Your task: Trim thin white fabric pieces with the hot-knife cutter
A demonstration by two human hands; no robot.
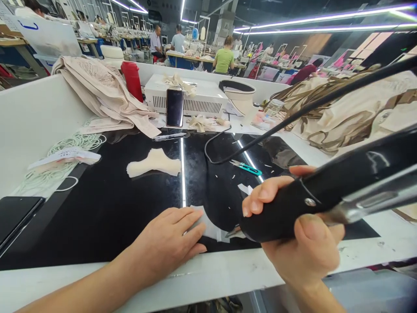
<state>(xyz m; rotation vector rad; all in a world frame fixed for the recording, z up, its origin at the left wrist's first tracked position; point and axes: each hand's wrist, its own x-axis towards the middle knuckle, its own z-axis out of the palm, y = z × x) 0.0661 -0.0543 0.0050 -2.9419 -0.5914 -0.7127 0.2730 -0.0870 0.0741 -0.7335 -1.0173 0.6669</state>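
My left hand [169, 239] lies palm down with fingers stretched out, pressing on a small pale, translucent sheet piece [213, 226] at the front of the black work surface. Part of that piece is hidden under the fingers. Wrapped around a corded black hand tool [325, 191] with a metal lever, my right hand [302, 234] is closed. The tool's pointed metal tip [235, 232] is at the right end of the pale piece; I cannot tell whether it touches. Small white scraps [245, 188] lie beyond the tool.
A cream fabric piece [153, 163] lies on the black surface [107, 208]. Teal thread snips [247, 168] and a black cord [221, 161] are farther back. Beige fabric [107, 95] is piled left, more [352, 108] right. A phone [175, 108] leans against a white box [208, 104].
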